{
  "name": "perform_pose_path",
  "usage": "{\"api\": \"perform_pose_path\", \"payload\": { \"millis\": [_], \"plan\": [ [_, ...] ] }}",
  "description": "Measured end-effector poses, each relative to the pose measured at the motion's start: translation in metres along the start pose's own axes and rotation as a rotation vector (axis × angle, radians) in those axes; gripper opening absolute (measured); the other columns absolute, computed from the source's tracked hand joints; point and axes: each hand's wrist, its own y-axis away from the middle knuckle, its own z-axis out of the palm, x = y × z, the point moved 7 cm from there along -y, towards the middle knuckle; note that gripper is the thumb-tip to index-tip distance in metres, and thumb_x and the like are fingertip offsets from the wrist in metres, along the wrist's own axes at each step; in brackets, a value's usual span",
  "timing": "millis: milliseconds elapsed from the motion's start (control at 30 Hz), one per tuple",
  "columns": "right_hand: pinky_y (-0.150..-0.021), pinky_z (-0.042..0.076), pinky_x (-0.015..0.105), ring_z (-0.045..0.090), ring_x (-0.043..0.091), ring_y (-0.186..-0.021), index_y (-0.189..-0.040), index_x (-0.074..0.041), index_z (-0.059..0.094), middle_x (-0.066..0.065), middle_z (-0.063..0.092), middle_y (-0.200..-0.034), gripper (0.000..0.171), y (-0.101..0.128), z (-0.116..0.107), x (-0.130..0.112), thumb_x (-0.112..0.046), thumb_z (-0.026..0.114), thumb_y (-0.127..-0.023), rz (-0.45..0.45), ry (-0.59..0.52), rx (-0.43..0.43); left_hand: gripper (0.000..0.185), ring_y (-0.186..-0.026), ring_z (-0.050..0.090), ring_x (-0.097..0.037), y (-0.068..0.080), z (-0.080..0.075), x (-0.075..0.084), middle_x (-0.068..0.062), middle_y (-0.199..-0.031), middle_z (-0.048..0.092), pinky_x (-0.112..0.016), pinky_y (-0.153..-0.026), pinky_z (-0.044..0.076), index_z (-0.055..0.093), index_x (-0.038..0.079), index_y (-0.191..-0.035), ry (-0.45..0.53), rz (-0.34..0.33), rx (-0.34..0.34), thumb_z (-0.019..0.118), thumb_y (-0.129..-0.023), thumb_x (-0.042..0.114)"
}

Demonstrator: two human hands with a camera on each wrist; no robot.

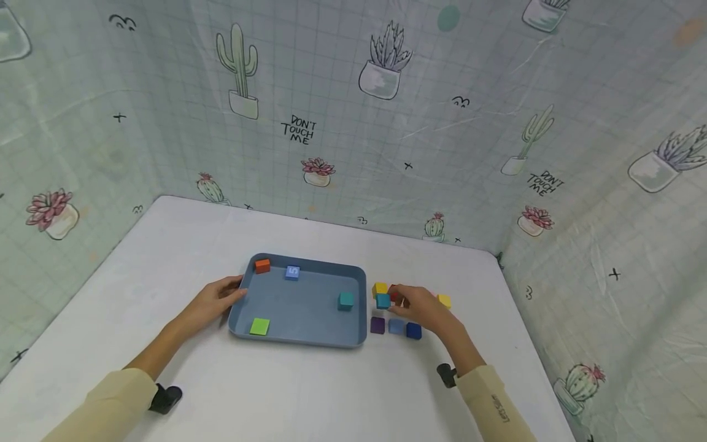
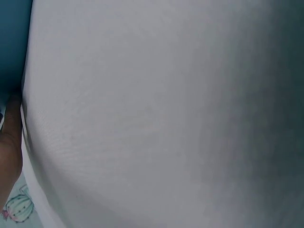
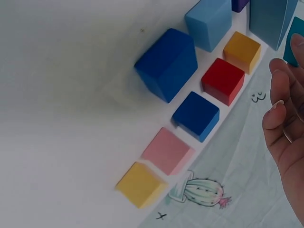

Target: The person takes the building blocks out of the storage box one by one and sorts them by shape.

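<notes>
A blue-grey tray [image 1: 301,341] lies on the white table with an orange cube [image 1: 262,265], a light blue cube [image 1: 292,272], a teal cube [image 1: 345,300] and a green cube [image 1: 259,326] in it. My left hand [image 1: 236,290] holds the tray's left rim; in the left wrist view only an edge of that hand [image 2: 9,142] shows. My right hand [image 1: 394,301] pinches another teal cube [image 1: 383,301] just right of the tray, above the loose cubes. In the right wrist view the fingertips [image 3: 280,111] touch that teal cube [image 3: 295,40].
Loose cubes sit right of the tray: yellow [image 1: 378,288], purple [image 1: 377,325], light blue [image 1: 396,326], dark blue [image 1: 413,331], yellow [image 1: 444,301]. The right wrist view also shows red [image 3: 223,80] and pink [image 3: 166,151] cubes. Cactus-print cloth walls [image 1: 353,123] enclose the table.
</notes>
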Motion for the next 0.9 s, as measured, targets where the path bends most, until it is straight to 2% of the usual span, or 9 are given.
{"api": "perform_pose_path", "payload": {
  "millis": [233, 433, 700, 900],
  "plan": [
    [-0.066, 0.05, 0.021, 0.052, 0.01, -0.075, -0.11, -0.013, 0.063, -0.01, 0.057, -0.082, 0.026, 0.008, 0.001, 0.013, -0.02, 0.071, -0.086, 0.061, -0.038, -0.01, 0.065, -0.124, 0.041, -0.044, 0.0, -0.001, 0.0, -0.03, -0.137, 0.04, -0.051, -0.099, 0.04, 0.032, -0.008, -0.142, 0.003, -0.002, -0.001, 0.053, -0.097, 0.033],
    [-0.067, 0.05, 0.024, 0.052, 0.011, -0.076, -0.113, -0.013, 0.063, -0.009, 0.057, -0.081, 0.029, 0.017, -0.008, 0.024, -0.021, 0.07, -0.086, 0.092, -0.037, 0.028, 0.065, -0.123, 0.042, -0.044, 0.0, 0.0, -0.002, -0.03, -0.137, 0.041, -0.05, -0.099, 0.04, 0.032, -0.008, -0.141, 0.007, 0.002, -0.001, 0.054, -0.097, 0.034],
    [-0.064, 0.051, 0.025, 0.053, 0.013, -0.077, -0.113, -0.01, 0.063, -0.008, 0.058, -0.082, 0.03, 0.026, -0.017, 0.031, -0.022, 0.07, -0.086, 0.079, -0.034, 0.059, 0.066, -0.123, 0.043, -0.043, -0.001, 0.0, -0.003, -0.029, -0.136, 0.042, -0.05, -0.099, 0.041, 0.032, -0.007, -0.142, 0.014, 0.002, 0.004, 0.054, -0.096, 0.035],
    [-0.063, 0.05, 0.024, 0.052, 0.012, -0.076, -0.111, -0.01, 0.064, -0.008, 0.058, -0.082, 0.029, 0.033, -0.015, 0.037, -0.02, 0.071, -0.085, 0.111, -0.029, 0.045, 0.066, -0.123, 0.043, -0.042, 0.0, -0.001, -0.003, -0.029, -0.137, 0.041, -0.05, -0.099, 0.041, 0.033, -0.007, -0.142, 0.015, 0.004, 0.001, 0.054, -0.096, 0.035]
  ]
}}
